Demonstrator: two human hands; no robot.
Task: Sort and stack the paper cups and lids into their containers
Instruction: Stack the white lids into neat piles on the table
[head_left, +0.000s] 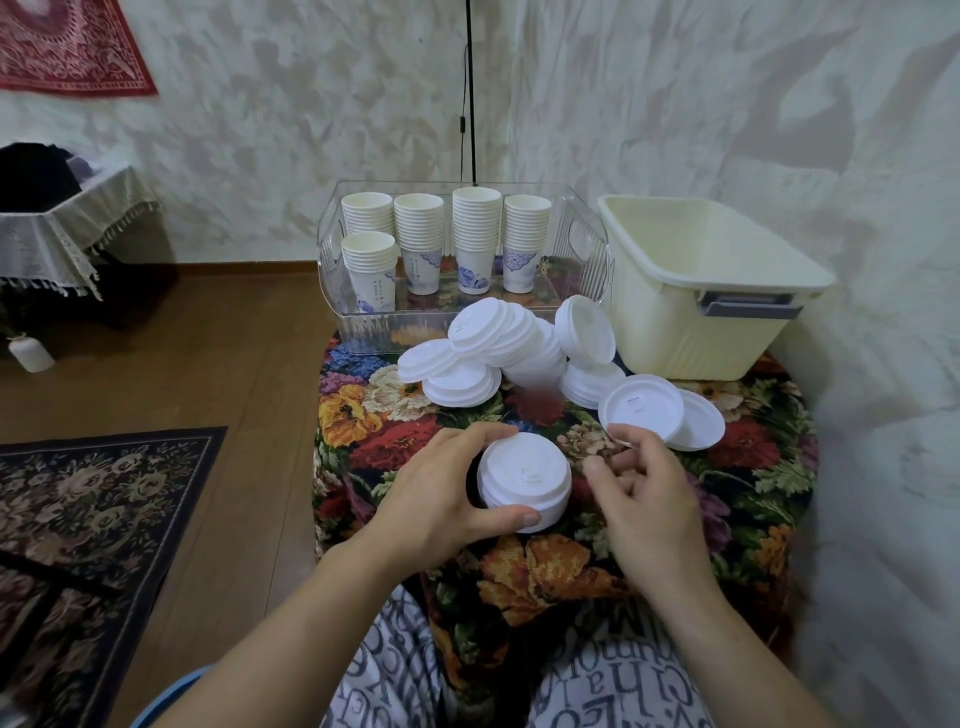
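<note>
- On the flowered tablecloth (363, 415), near the front edge, a short stack of white lids (524, 480) is sitting upright, its top lid facing the camera.
- Around that stack the left hand (441, 499) is curling: the thumb is pressing the near side and the fingers are wrapping the far side, so the grip is clamped on the lids.
- Just to the right, the right hand (639, 483) is pinching the near rim of a single lid (641, 408) between curled fingertips; that lid is tilting up off the cloth and overlapping another lid (701, 421) lying flat behind it.
- Behind both hands a loose pile of lids (498, 348) is sprawling across the middle of the cloth: a slanting, half-toppled column, a few flat short stacks to its left and right, and one lid (584, 330) standing nearly on edge against the pile.
- At the back left a clear plastic bin (332, 291) is holding five stacks of paper cups (472, 239), four in a row at the rear and one in front at the left, all upright, the bottom cups showing blue print.
- Beside it on the right a cream tub (675, 332) with a grey handle is standing, its visible inside showing nothing.
- Beyond the table, a patterned rug (93, 499) is lying on the wooden floor at the left, and a black pole (471, 93) is rising behind the bin.
</note>
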